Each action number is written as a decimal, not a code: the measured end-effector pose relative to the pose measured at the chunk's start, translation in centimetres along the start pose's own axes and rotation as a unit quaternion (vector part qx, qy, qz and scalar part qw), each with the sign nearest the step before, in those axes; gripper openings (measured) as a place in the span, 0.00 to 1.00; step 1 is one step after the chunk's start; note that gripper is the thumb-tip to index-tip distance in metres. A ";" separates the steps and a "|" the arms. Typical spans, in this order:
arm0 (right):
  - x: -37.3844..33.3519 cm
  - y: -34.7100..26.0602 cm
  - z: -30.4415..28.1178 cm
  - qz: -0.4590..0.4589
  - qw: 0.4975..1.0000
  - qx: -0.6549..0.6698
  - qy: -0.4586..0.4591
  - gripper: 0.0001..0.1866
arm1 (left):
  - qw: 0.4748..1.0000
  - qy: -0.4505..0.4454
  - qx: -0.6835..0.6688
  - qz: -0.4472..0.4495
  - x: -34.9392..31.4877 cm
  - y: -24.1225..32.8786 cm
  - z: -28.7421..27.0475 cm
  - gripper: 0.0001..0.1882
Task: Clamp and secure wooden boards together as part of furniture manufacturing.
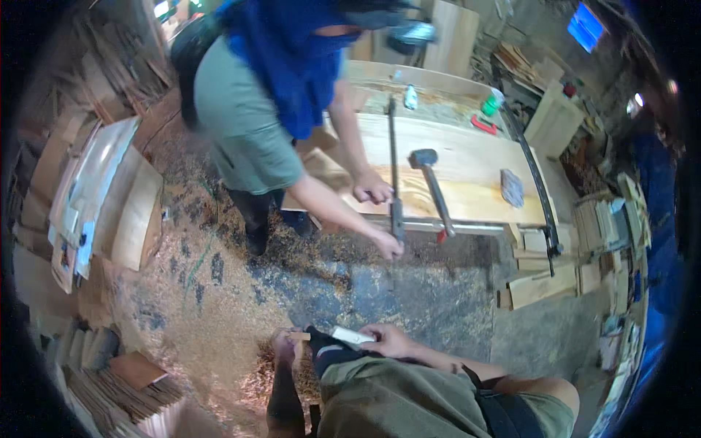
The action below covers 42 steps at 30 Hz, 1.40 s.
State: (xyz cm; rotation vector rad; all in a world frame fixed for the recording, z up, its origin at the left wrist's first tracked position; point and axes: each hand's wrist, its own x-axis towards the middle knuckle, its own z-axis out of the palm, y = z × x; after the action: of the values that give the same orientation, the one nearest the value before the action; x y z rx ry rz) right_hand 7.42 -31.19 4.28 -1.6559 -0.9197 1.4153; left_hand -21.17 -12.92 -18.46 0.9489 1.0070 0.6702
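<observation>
Shirt (409, 398) cropped; right hand (391, 341) part-hides white piece (349, 335).

Fisheye view, head height, looking down

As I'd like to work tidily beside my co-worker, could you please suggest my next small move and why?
Perhaps set the white piece on a bare part of the board, clear of the bar clamp. Your right hand holds it and your left hand a small wooden piece, so neither seems free, while a co-worker's hand is at the clamp's near end.
</observation>
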 end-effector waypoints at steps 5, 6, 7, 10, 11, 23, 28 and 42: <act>-4.9 -2.9 -11.3 -0.099 0.973 -0.005 0.209 0.17 | 0.995 0.016 -0.098 0.027 -4.8 9.6 13.8 0.11; -4.5 -1.7 -13.2 -0.137 0.960 0.012 0.245 0.16 | 0.995 0.019 -0.091 0.030 -4.9 10.4 16.6 0.11; -4.5 -1.9 -15.6 -0.132 0.956 0.040 0.258 0.16 | 0.995 -0.005 -0.101 0.011 -4.9 10.7 18.3 0.10; -3.6 -3.3 -21.8 -0.102 0.929 0.124 0.332 0.15 | 0.989 -0.079 -0.111 -0.062 -4.5 14.9 26.3 0.10; -3.1 -3.8 -23.5 -0.093 0.917 0.210 0.325 0.15 | 0.987 -0.134 -0.079 -0.050 -3.6 16.3 28.8 0.09; 3.2 -3.8 -35.7 -0.073 0.922 0.167 0.342 0.09 | 0.971 -0.210 0.102 0.056 8.7 24.1 45.0 0.03; 6.6 0.2 -40.4 -0.068 0.909 0.088 0.401 0.10 | 0.985 -0.133 0.101 -0.047 8.2 24.7 43.6 0.03; 18.5 -0.2 -53.5 -0.054 0.894 -0.124 0.427 0.13 | 0.868 0.151 0.472 -0.020 1.1 19.3 45.1 0.18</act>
State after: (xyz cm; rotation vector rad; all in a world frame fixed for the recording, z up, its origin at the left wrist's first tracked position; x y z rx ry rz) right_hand 62.79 -19.68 1.54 -2.0925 -0.6550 0.3812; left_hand 19.66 -18.72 8.09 1.6937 1.6912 0.2551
